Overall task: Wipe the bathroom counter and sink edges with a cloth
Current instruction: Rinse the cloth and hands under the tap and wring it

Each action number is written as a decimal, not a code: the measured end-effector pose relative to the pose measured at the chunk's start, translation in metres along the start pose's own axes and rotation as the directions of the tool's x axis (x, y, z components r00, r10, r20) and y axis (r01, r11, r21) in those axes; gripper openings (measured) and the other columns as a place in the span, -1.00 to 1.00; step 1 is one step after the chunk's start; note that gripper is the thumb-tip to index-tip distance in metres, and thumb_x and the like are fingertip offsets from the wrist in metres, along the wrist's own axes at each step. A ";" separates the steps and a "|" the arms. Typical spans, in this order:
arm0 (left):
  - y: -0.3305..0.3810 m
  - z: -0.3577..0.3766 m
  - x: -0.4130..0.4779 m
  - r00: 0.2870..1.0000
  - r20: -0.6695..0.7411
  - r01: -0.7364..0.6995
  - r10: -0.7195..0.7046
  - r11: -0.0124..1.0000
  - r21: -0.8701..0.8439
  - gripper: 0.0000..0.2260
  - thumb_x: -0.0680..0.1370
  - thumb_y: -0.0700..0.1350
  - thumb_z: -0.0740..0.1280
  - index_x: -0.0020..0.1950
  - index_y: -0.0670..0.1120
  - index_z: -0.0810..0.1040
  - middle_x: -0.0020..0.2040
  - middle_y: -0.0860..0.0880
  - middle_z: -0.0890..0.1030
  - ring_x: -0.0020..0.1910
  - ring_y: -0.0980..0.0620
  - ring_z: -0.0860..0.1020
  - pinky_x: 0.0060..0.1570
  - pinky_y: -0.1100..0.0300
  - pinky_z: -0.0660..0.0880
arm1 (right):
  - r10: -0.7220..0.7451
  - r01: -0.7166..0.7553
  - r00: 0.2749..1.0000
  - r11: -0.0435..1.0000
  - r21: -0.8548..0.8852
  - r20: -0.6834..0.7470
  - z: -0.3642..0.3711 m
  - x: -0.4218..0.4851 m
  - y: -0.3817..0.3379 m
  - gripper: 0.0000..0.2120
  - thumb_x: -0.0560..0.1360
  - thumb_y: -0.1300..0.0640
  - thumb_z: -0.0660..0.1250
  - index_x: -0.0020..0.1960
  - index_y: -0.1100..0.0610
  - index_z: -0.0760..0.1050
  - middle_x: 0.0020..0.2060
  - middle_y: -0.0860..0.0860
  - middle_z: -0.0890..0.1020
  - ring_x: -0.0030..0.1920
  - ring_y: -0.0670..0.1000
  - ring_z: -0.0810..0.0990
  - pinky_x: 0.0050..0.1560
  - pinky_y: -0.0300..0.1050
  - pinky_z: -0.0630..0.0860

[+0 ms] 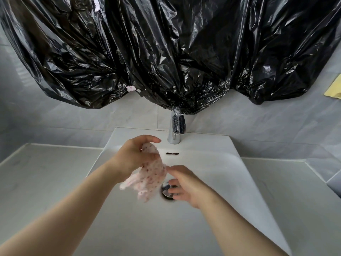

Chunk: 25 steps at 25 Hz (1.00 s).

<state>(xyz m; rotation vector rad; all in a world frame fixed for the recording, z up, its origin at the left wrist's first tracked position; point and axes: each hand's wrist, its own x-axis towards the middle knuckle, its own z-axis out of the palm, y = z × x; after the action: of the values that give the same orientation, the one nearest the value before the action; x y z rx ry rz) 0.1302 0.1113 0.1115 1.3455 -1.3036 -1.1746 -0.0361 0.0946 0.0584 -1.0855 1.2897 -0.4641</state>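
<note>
**Operator:** Which step was I on just then?

**Observer:** Readying the cloth, I'd judge, not wiping yet. Your left hand [134, 156] had its grip bunched round the upper end of the cloth [149, 178], held in the air just in front of the tap [176, 130] and a little to its left. The rest hung down over the basin toward the drain [167, 190], straight out in front of the tap. None of it lay on a rim or on the bench.

**Operator:** And my right?

**Observer:** Your right hand [186, 187] hovered over the drain, its grip spread and loose, holding nothing. One fingertip sat close against the cloth's hanging edge — whether it touched, I couldn't tell.

**Operator:** What did the next move call for?

**Observer:** Probably gathering that loose tail into a pad, then pressing it flat on the sink [203, 141] rim beside the tap, or on the bench [46, 172] to the tap's left. A trailing end would only drag.

**Operator:** And the room?

**Observer:** The sink and bench were white and smooth, so likely easy wiping. Behind the tap stood a grey tiled wall [73, 117], and crumpled black plastic sheeting [166, 52] hung above, its lowest fold draped on the tap's top. Something yellow [335, 89] showed far to the tap's right.
</note>
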 end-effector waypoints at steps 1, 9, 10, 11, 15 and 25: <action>0.001 -0.001 0.000 1.000 0.011 0.001 -0.001 0.997 -0.073 -0.69 0.43 -0.43 0.35 0.01 -0.05 0.55 -0.20 -0.09 0.48 -0.29 0.03 0.53 -0.24 0.17 0.51 | 0.011 -0.013 0.998 0.999 0.038 0.063 0.006 0.002 0.003 -0.78 0.49 -0.01 0.30 0.09 0.05 0.46 -0.16 0.04 0.56 -0.05 0.12 0.65 0.03 -0.08 0.55; 0.005 -0.010 -0.001 0.994 0.110 0.008 0.018 0.973 -0.231 -0.68 0.41 -0.46 0.32 -0.02 -0.06 0.57 -0.26 -0.06 0.46 -0.33 0.05 0.53 -0.26 0.19 0.56 | -0.080 0.058 0.993 0.973 0.225 0.090 0.005 0.020 0.016 -0.47 0.44 -0.01 0.38 0.34 -0.13 0.27 -0.02 0.00 0.63 -0.04 0.02 0.57 -0.03 -0.10 0.50; 0.005 -0.009 -0.001 0.991 0.132 0.007 0.025 0.970 -0.241 -0.69 0.40 -0.46 0.33 -0.03 -0.07 0.57 -0.27 -0.05 0.46 -0.33 0.06 0.53 -0.29 0.21 0.56 | -0.057 0.020 0.988 0.968 0.250 0.141 0.008 0.020 0.016 -0.55 0.46 -0.04 0.35 0.31 -0.04 0.36 -0.04 0.02 0.64 -0.05 0.04 0.59 -0.01 -0.10 0.51; 0.006 -0.009 -0.001 0.988 0.153 0.009 0.030 0.969 -0.247 -0.69 0.39 -0.45 0.35 -0.04 -0.07 0.57 -0.28 -0.04 0.47 -0.34 0.06 0.53 -0.31 0.22 0.55 | -0.027 -0.024 0.981 0.966 0.256 0.192 0.008 0.020 0.017 -0.59 0.48 -0.07 0.31 0.28 0.05 0.44 0.01 0.05 0.66 0.00 0.07 0.61 0.06 -0.08 0.52; 0.005 -0.021 -0.003 0.984 0.177 0.013 0.037 0.962 -0.274 -0.67 0.26 -0.37 0.44 -0.07 -0.05 0.60 -0.29 -0.01 0.51 -0.30 0.04 0.54 -0.31 0.22 0.55 | -0.038 -0.061 0.942 0.958 0.281 0.333 -0.004 0.013 0.016 -0.75 0.52 0.11 0.25 0.07 0.22 0.59 -0.04 0.07 0.67 -0.06 0.05 0.64 -0.02 -0.12 0.54; -0.015 -0.037 0.012 0.990 -0.102 -0.068 0.093 0.971 0.227 -0.74 0.42 -0.37 0.40 -0.11 0.00 0.59 -0.10 0.02 0.56 -0.13 0.02 0.54 -0.15 0.24 0.50 | -0.234 0.262 0.959 0.948 0.181 -0.159 -0.049 0.002 -0.002 -0.80 0.47 0.23 0.37 -0.21 0.08 0.35 -0.21 0.06 0.56 -0.26 0.00 0.51 -0.09 -0.14 0.47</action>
<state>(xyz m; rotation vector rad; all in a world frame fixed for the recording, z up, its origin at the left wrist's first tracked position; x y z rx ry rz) 0.1690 0.0996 0.1011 1.4815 -1.4272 -0.9042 -0.0803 0.0738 0.0633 -1.0638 1.1979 -0.8531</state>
